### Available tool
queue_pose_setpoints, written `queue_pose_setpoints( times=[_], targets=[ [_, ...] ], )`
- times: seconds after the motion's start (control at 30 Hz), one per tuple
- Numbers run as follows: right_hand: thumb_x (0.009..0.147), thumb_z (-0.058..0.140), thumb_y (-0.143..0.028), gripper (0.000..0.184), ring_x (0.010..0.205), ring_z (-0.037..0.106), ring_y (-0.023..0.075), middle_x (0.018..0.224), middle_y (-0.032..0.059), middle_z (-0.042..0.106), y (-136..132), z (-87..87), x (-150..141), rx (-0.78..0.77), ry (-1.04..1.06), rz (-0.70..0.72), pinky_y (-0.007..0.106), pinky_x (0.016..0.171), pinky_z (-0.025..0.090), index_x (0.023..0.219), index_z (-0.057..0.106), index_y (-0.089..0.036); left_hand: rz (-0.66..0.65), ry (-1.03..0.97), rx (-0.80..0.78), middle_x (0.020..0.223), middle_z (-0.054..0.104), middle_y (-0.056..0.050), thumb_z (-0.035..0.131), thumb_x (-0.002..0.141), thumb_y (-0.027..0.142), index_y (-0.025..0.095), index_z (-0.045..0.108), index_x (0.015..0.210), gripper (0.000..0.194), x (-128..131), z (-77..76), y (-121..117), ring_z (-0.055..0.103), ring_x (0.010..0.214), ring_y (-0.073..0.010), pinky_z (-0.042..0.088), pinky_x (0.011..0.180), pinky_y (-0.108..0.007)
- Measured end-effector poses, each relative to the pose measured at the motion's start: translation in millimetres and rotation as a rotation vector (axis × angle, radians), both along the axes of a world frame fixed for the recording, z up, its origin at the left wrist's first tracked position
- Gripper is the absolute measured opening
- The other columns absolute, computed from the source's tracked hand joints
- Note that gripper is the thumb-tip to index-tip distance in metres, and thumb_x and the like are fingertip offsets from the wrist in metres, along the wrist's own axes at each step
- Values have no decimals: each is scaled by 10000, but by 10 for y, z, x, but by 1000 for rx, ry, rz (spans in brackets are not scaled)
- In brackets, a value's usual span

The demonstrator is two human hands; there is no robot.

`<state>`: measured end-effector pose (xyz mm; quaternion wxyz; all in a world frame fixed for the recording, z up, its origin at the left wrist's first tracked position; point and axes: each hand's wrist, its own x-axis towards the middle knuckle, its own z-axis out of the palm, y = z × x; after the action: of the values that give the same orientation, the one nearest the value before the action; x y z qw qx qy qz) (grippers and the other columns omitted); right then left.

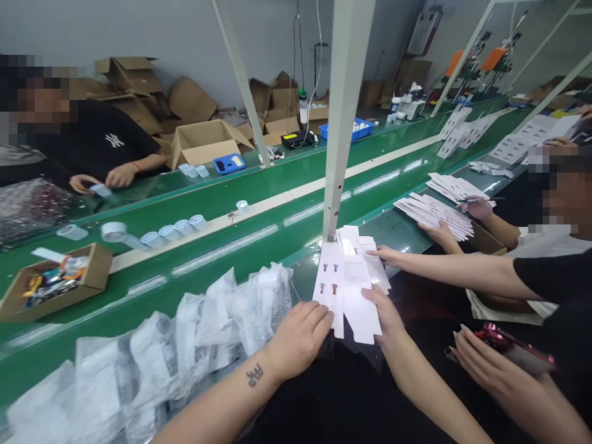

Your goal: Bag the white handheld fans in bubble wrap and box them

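My left hand (300,339) is closed on the lower left edge of a white flat-folded carton (327,271) printed with small pictures of devices. Its thumb is hidden. My right hand (387,317) grips a plain white flat carton (361,314) by its right edge, thumb on top. The cartons overlap in a loose pile at the table's edge, at the foot of a white post (345,123). From the right, a co-worker's hand (391,255) touches the pile's upper right side.
Bubble-wrapped items (185,345) line the left. Beyond runs a green conveyor (259,246) with white rolls (182,227) and a cardboard box (99,271) of small parts. At right, one hand holds a red phone-like object (513,348); another person handles fanned cartons (435,216). Someone works across the line.
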<state>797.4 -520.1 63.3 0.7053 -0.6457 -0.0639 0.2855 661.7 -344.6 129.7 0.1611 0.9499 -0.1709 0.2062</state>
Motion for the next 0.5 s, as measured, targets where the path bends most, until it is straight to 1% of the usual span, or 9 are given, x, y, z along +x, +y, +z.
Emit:
queue_pose_setpoints(
  times=[0.07,0.13,0.2,0.23,0.3,0.33,0.4,0.43,0.5],
  targets=[
    [867,508,-549,479,859,678,282,1029,116,683,22,250,-234,-75,-80,-41,437,667,568,1208,559,-216,86,-21,-200,914,704,-102,419,895,104,160,636,1033,263,-209,107,213,647,858,-201,531,770,-347],
    [747,699,-511,690,969,639,270,1207,122,612,-8,526,-457,-127,-283,-84,414,785,550,1327,478,-212,176,144,-488,836,705,-68,457,909,185,173,662,937,207,-429,257,421,650,785,-176,534,715,-297],
    [656,805,-426,768,1055,597,271,1304,108,559,-8,796,-692,-181,-512,68,400,905,500,1333,500,-226,202,417,-727,783,703,-45,511,895,251,173,670,854,182,-659,400,595,653,735,-169,532,664,-268],
    [675,795,-409,682,1058,596,275,1284,100,581,23,909,-819,-203,-567,217,395,923,487,1285,558,-219,215,502,-787,787,707,-41,542,875,265,173,670,840,161,-773,450,663,655,738,-175,535,665,-271],
    [793,688,-424,422,999,627,280,1138,88,668,149,1052,-1093,-218,-508,469,393,877,502,1143,658,-191,298,419,-771,872,714,-55,591,833,262,177,670,876,124,-985,489,752,655,827,-208,542,745,-318],
    [838,630,-433,357,966,640,280,1058,81,697,234,1079,-1236,-217,-443,511,388,841,512,1083,679,-178,347,283,-709,921,709,-65,602,825,258,183,668,905,128,-1079,483,771,643,883,-225,533,803,-356],
    [869,579,-454,340,929,648,281,962,75,711,413,1058,-1522,-209,-374,466,378,793,516,1007,683,-162,359,28,-559,992,690,-85,606,832,258,192,657,970,161,-1237,438,762,607,968,-245,497,890,-417],
    [870,576,-455,333,906,647,274,937,71,708,494,1026,-1657,-209,-374,436,368,773,514,986,678,-159,325,-26,-505,1004,682,-92,609,837,261,190,648,1001,182,-1299,410,739,594,983,-247,488,902,-429],
    [872,571,-437,305,827,638,244,880,57,697,626,962,-1902,-235,-407,413,338,711,503,950,671,-159,274,25,-456,995,673,-89,634,828,261,187,628,1047,232,-1392,359,679,583,969,-241,501,871,-417]
  ],
)
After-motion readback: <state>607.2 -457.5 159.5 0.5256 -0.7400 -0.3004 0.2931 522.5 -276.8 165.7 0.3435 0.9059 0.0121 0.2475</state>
